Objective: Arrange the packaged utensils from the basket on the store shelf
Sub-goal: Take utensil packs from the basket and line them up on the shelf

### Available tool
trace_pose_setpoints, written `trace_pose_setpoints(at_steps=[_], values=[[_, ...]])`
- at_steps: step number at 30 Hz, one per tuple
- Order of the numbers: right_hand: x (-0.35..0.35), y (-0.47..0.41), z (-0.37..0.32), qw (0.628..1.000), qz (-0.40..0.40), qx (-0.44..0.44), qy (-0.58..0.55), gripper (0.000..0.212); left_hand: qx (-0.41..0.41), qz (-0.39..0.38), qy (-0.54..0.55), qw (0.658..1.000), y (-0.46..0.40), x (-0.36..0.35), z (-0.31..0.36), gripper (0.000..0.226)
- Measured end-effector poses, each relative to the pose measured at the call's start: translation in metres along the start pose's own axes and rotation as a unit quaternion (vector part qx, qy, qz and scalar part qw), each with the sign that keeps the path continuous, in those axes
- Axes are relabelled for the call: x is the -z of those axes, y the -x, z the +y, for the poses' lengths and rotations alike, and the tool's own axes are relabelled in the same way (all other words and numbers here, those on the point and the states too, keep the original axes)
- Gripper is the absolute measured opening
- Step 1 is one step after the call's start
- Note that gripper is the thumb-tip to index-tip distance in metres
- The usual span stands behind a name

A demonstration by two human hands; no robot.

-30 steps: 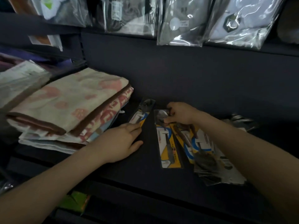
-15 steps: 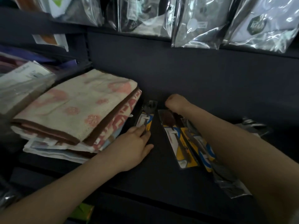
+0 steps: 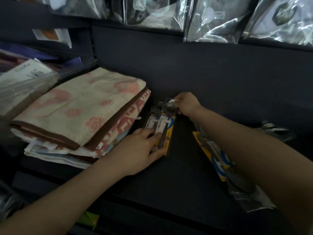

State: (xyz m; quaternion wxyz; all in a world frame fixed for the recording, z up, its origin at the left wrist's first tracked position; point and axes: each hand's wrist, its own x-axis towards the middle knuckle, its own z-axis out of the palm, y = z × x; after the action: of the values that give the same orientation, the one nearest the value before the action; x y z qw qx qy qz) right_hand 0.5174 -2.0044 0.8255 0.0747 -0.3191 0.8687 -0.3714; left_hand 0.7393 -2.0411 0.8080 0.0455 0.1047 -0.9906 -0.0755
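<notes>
Two yellow-carded utensil packs lie overlapped on the dark shelf, just right of the towel stack. My right hand pinches the clear top end of the upper pack at the back. My left hand holds the packs' near end, thumb under the edge and fingers on top. More packaged utensils lie in a loose pile further right, partly hidden under my right forearm. No basket is in view.
A stack of folded patterned towels fills the shelf's left side. Clear bagged goods hang above the back panel. Another shiny packet lies at the far right. A green item shows below the shelf edge.
My right hand carried one pack from the right group leftward onto the pack by the towels. My left hand now grips the near end of both.
</notes>
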Motion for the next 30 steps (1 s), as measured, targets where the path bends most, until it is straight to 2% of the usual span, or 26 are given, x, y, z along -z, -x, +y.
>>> trace_pose_setpoints(at_steps=[3, 6, 8, 10, 12, 14, 17, 21, 24, 27, 30], values=[[-0.005, 0.001, 0.000, 1.000, 0.003, 0.009, 0.004, 0.024, -0.002, -0.014, -0.013, 1.000, -0.001, -0.001, -0.002, 0.063], [0.000, 0.005, -0.005, 0.997, -0.069, -0.016, -0.029, 0.032, -0.001, -0.026, -0.004, 1.000, -0.004, 0.001, -0.002, 0.060], [0.012, 0.010, -0.005, 0.993, -0.105, 0.013, 0.056, 0.037, 0.004, -0.032, -0.004, 0.999, -0.007, 0.001, -0.002, 0.058], [0.032, 0.017, -0.001, 0.981, -0.098, 0.066, 0.156, 0.036, 0.005, -0.033, -0.013, 0.999, -0.008, 0.000, -0.002, 0.057], [0.055, 0.029, 0.006, 0.979, -0.112, 0.075, 0.156, 0.028, 0.004, -0.034, -0.028, 0.999, -0.009, 0.000, -0.003, 0.056], [0.072, 0.042, 0.015, 0.972, -0.159, 0.077, 0.153, 0.023, 0.006, -0.041, -0.037, 0.998, -0.010, 0.000, -0.004, 0.054], [0.087, 0.059, 0.025, 0.953, -0.205, 0.090, 0.204, 0.032, 0.008, -0.046, -0.046, 0.998, -0.012, 0.002, -0.004, 0.053], [0.093, 0.069, 0.038, 0.945, -0.195, 0.080, 0.249, 0.050, 0.008, -0.052, -0.045, 0.998, -0.009, 0.002, -0.004, 0.053], [0.083, 0.068, 0.045, 0.949, -0.141, 0.079, 0.271, 0.040, 0.013, -0.064, -0.034, 0.997, -0.007, 0.006, -0.003, 0.054], [0.072, 0.066, 0.043, 0.976, -0.072, 0.067, 0.193, 0.023, 0.035, -0.098, -0.007, 0.995, -0.009, 0.018, 0.001, 0.058], [0.073, 0.063, 0.036, 0.993, -0.057, 0.048, 0.090, 0.019, 0.037, -0.104, -0.009, 0.994, -0.009, 0.021, 0.004, 0.059]])
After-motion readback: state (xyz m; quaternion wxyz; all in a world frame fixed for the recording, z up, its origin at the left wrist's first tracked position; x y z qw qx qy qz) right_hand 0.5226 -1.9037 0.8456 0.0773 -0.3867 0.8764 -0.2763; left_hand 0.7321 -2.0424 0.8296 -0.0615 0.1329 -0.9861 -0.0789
